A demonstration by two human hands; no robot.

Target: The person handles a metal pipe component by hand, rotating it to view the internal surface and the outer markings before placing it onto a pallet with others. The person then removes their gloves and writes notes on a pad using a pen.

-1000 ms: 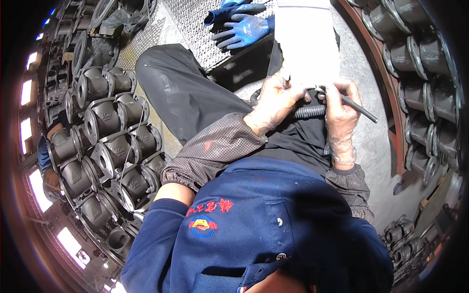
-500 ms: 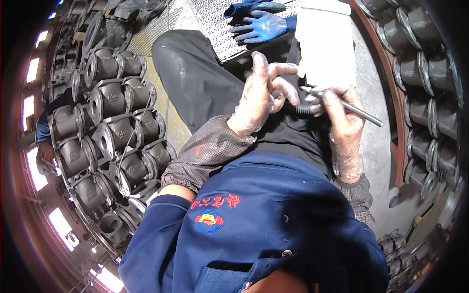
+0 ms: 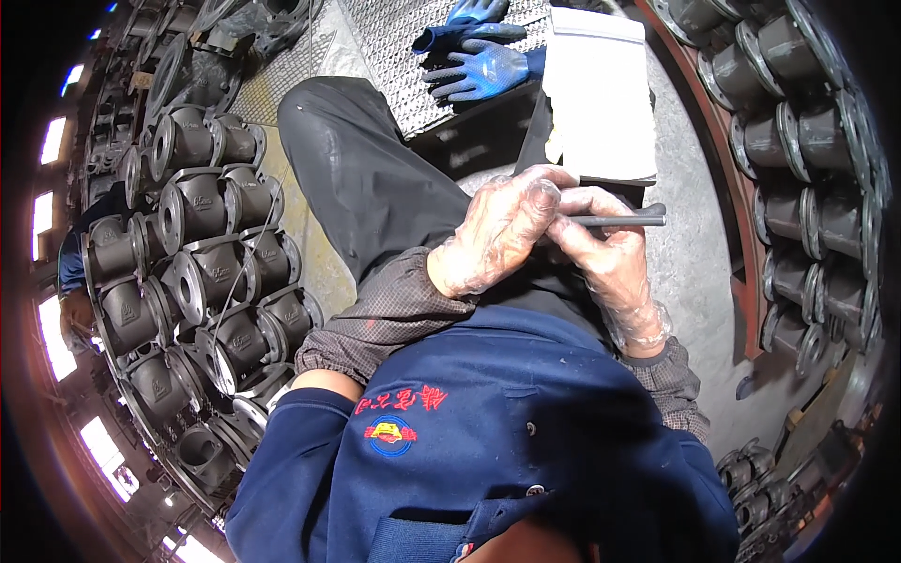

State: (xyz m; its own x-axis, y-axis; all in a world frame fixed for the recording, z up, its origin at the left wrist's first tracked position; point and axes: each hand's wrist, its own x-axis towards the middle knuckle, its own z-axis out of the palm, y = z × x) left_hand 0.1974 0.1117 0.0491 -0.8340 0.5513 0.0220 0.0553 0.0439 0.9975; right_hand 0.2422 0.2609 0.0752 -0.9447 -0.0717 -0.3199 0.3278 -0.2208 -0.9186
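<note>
Castings (image 3: 202,272), grey flanged valve bodies, stacked at our left; a white pad (image 3: 601,98) ahead beside blue gloves (image 3: 479,56). Over our lap, our left hand (image 3: 497,235) curls onto the right hand (image 3: 605,258), which grips a thin metal rod (image 3: 624,220).

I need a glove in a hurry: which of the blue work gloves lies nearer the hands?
The lower blue work glove, fingers spread leftward on the metal grating; the other blue glove lies beyond it at the top edge.
</note>
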